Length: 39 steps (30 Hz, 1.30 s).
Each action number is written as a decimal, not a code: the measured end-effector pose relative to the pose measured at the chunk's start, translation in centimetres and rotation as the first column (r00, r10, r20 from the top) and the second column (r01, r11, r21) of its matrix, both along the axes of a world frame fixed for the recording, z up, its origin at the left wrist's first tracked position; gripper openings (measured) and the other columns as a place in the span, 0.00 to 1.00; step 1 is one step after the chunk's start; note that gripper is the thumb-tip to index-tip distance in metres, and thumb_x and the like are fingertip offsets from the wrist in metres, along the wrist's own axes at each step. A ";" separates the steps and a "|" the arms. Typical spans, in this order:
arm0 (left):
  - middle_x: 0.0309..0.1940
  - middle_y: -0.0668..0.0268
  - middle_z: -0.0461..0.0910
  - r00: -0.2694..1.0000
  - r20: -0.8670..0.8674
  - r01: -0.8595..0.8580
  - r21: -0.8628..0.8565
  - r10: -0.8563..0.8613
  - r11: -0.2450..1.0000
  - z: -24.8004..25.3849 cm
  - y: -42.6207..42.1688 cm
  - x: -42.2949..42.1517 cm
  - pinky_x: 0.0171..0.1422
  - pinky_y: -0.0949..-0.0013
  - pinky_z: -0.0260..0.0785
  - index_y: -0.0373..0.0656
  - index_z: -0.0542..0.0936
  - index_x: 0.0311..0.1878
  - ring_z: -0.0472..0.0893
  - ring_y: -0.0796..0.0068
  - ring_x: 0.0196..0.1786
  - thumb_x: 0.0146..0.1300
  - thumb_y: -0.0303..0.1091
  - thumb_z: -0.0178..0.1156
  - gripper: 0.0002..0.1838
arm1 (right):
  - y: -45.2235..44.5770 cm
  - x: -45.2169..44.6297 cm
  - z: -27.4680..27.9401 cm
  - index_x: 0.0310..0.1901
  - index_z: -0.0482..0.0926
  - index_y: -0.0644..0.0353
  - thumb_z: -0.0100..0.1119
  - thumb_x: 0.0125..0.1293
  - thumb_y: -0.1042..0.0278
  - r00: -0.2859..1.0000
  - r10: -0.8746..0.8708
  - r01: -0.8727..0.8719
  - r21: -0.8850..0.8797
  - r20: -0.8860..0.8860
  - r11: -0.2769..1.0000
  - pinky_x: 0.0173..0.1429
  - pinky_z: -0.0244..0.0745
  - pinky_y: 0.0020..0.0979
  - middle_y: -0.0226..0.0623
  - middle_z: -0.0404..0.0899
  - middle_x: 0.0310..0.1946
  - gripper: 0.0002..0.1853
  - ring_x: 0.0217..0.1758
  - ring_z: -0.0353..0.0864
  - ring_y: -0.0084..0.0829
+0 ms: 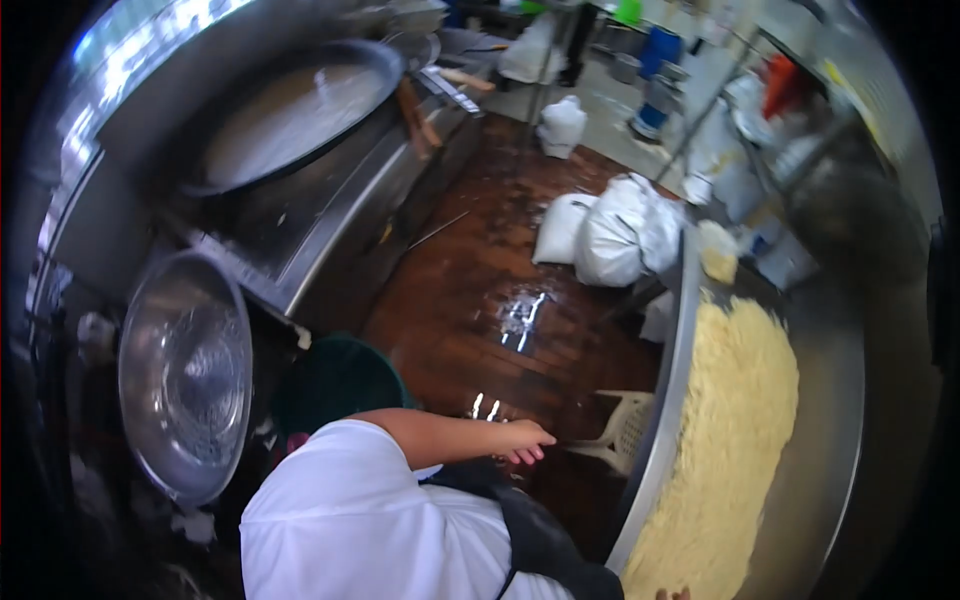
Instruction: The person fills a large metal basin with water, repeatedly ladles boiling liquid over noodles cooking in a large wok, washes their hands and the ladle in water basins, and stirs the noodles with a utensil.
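At half past eight a metal bowl (185, 375) is seen, and at half past five the left hand (524, 442) is held out above the brown floor (470, 340), its fingers loosely bent and unclamped. At five o'clock the right hand (675, 594) is shown only by fingertips against the dough (735, 400), so its grip cannot be told; the dough is spread along a metal trough (820, 430) at four o'clock.

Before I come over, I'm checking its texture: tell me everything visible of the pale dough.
The dough looks soft, pale yellow, with a slightly lumpy surface and uneven edges. It lies in one long, flattened mass along the metal trough, bare metal showing to its right. Fingertips overlap its near end; whether they touch is unclear.
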<state>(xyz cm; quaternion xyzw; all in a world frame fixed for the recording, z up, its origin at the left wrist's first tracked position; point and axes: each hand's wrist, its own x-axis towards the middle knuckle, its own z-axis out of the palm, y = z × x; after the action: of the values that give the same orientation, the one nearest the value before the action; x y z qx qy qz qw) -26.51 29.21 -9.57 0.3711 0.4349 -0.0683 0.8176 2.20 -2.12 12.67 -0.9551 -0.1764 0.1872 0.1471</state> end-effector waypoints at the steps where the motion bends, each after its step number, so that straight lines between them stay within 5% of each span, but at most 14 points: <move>1: 0.43 0.61 0.77 0.999 -0.021 -0.040 0.009 0.040 0.999 -0.7 0.9 -1.8 0.32 0.65 0.67 0.45 0.70 0.55 0.77 0.70 0.37 0.59 0.54 0.53 0.27 | 3.8 -0.4 -0.5 0.63 0.59 0.65 0.58 0.59 0.59 0.989 0.143 -0.142 0.035 -0.030 0.989 0.60 0.63 0.39 0.55 0.66 0.58 0.34 0.60 0.67 0.43; 10: 0.32 0.72 0.73 0.839 0.075 -0.545 0.113 0.540 0.831 -1.9 9.7 -17.6 0.22 0.75 0.63 0.45 0.74 0.43 0.72 0.83 0.27 0.60 0.48 0.53 0.17 | 26.8 -5.3 -9.4 0.57 0.66 0.69 0.60 0.60 0.64 0.485 0.791 -0.851 0.009 -0.372 0.526 0.42 0.72 0.27 0.40 0.78 0.39 0.26 0.40 0.75 0.27; 13: 0.32 0.72 0.75 0.655 0.045 -0.747 0.189 0.754 0.637 -0.2 10.4 -23.4 0.28 0.73 0.67 0.45 0.73 0.48 0.74 0.81 0.31 0.61 0.48 0.52 0.19 | 31.9 -3.0 -14.6 0.51 0.70 0.69 0.58 0.58 0.67 0.361 0.767 -0.896 0.030 -0.531 0.443 0.33 0.72 0.24 0.38 0.77 0.31 0.21 0.33 0.76 0.25; 16: 0.32 0.71 0.77 0.391 -0.024 -0.905 0.171 0.920 0.389 0.5 8.0 -27.6 0.30 0.75 0.67 0.47 0.72 0.51 0.75 0.80 0.31 0.61 0.51 0.53 0.21 | 37.1 -6.5 -12.4 0.49 0.76 0.58 0.62 0.55 0.67 0.467 0.713 -0.865 -0.103 -0.523 0.491 0.53 0.70 0.34 0.37 0.80 0.40 0.18 0.44 0.78 0.33; 17: 0.30 0.73 0.76 0.317 -0.050 -0.934 0.157 0.947 0.321 0.1 7.0 -28.5 0.28 0.76 0.65 0.48 0.73 0.50 0.74 0.81 0.29 0.60 0.51 0.54 0.21 | 39.1 -4.3 -15.5 0.46 0.77 0.62 0.54 0.60 0.70 0.278 0.663 -0.880 0.092 -0.695 0.466 0.45 0.74 0.29 0.37 0.81 0.35 0.13 0.37 0.79 0.30; 20: 0.25 0.71 0.75 0.175 -0.136 -0.965 0.171 0.975 0.197 -0.6 4.7 -29.6 0.20 0.76 0.61 0.48 0.74 0.42 0.73 0.79 0.23 0.60 0.50 0.55 0.17 | 43.6 -3.1 -18.2 0.54 0.69 0.62 0.60 0.57 0.68 0.568 0.411 -0.698 -0.152 -0.713 0.700 0.21 0.69 0.26 0.37 0.78 0.30 0.22 0.23 0.76 0.27; 23: 0.24 0.69 0.74 0.112 -0.217 -0.989 0.069 0.970 0.130 -3.0 2.7 -29.0 0.19 0.75 0.59 0.47 0.72 0.38 0.70 0.78 0.20 0.61 0.47 0.55 0.14 | 47.8 0.0 -21.3 0.45 0.75 0.61 0.57 0.59 0.68 0.514 0.280 -0.641 -0.146 -0.811 0.753 0.21 0.67 0.26 0.34 0.77 0.26 0.13 0.22 0.74 0.25; 26: 0.30 0.69 0.76 0.233 -0.379 -0.954 0.089 0.896 0.285 -5.2 2.7 -26.8 0.25 0.71 0.65 0.48 0.73 0.44 0.74 0.77 0.25 0.60 0.49 0.54 0.17 | 51.7 -1.8 -21.1 0.42 0.77 0.59 0.55 0.59 0.68 0.603 0.317 -0.645 -0.213 -0.732 0.734 0.21 0.68 0.27 0.34 0.77 0.24 0.11 0.21 0.74 0.24; 30: 0.31 0.63 0.80 0.583 -0.568 -0.566 0.231 0.582 0.792 -9.1 5.6 -25.4 0.32 0.63 0.71 0.43 0.80 0.39 0.79 0.67 0.29 0.57 0.52 0.55 0.21 | 58.8 -1.6 -23.6 0.42 0.78 0.55 0.61 0.57 0.61 0.628 0.263 -0.668 -0.335 -0.732 0.665 0.29 0.74 0.32 0.33 0.79 0.30 0.13 0.31 0.78 0.26; 32: 0.35 0.50 0.80 0.533 -0.679 -0.416 0.309 0.504 0.855 -8.0 7.8 -25.3 0.45 0.60 0.71 0.37 0.81 0.36 0.80 0.55 0.37 0.54 0.53 0.54 0.25 | 62.2 -1.9 -23.6 0.42 0.79 0.56 0.58 0.59 0.60 0.581 0.333 -0.744 -0.318 -0.742 0.588 0.36 0.72 0.29 0.34 0.79 0.32 0.13 0.33 0.77 0.26; 33: 0.35 0.49 0.80 0.530 -0.715 0.000 0.538 0.456 0.843 -17.5 6.0 -26.2 0.48 0.59 0.70 0.38 0.82 0.35 0.80 0.55 0.39 0.55 0.52 0.53 0.24 | 64.5 -1.8 -24.1 0.42 0.79 0.57 0.58 0.59 0.60 0.521 0.392 -0.803 -0.281 -0.758 0.525 0.37 0.72 0.28 0.34 0.79 0.32 0.13 0.33 0.77 0.26; 34: 0.35 0.48 0.79 0.620 -0.691 0.178 0.584 0.370 0.792 -10.3 8.7 -26.1 0.48 0.58 0.69 0.39 0.81 0.35 0.79 0.53 0.40 0.58 0.50 0.50 0.22 | 67.1 -1.8 -24.7 0.42 0.79 0.58 0.58 0.59 0.60 0.461 0.459 -0.856 -0.244 -0.759 0.456 0.38 0.72 0.28 0.34 0.79 0.32 0.14 0.34 0.77 0.27; 35: 0.32 0.50 0.79 0.542 -0.631 -0.268 0.496 0.555 0.826 -7.4 11.1 -26.1 0.45 0.56 0.70 0.41 0.81 0.33 0.79 0.52 0.38 0.60 0.44 0.48 0.18 | 69.9 -2.0 -25.3 0.42 0.79 0.59 0.58 0.59 0.60 0.396 0.529 -0.902 -0.209 -0.751 0.378 0.39 0.71 0.27 0.35 0.79 0.32 0.14 0.34 0.77 0.27; 39: 0.24 0.56 0.79 0.177 -0.545 -0.692 0.524 0.820 0.497 -3.9 15.7 -26.1 0.39 0.55 0.70 0.39 0.80 0.27 0.79 0.53 0.32 0.56 0.48 0.54 0.19 | 81.6 -3.5 -26.2 0.43 0.78 0.62 0.57 0.59 0.59 0.062 0.782 -0.987 -0.154 -0.621 -0.045 0.42 0.71 0.25 0.36 0.79 0.33 0.16 0.35 0.76 0.29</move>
<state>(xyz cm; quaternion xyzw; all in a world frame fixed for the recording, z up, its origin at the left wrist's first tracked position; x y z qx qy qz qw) -52.59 44.93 -13.48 0.1040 0.8544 0.2356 0.4512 -1.28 79.49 -13.50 -0.5310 -0.6695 0.4425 -0.2718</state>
